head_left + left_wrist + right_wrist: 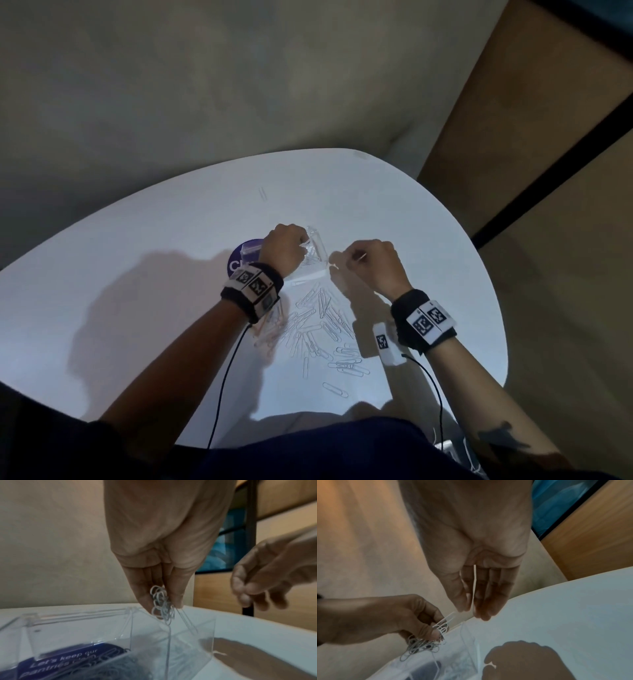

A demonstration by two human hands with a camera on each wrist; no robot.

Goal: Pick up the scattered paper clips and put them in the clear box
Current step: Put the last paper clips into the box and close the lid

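The clear box (317,251) stands open on the white table (137,274), with a grey heap of clips (111,669) inside. My left hand (286,250) hangs right over the box (171,642) and pinches a bunch of paper clips (161,604) between thumb and fingers. To the right of the box, my right hand (370,262) pinches one thin pale paper clip (474,588), seen edge-on, just above the box's corner (471,649). A loose pile of paper clips (318,329) lies on the table between my forearms.
A round purple sticker (239,262) with white lettering lies under the box's open lid (68,616). One stray clip (262,193) lies far back on the table. A white marker tag (385,344) sits by my right wrist. Black cables trail off both wristbands.
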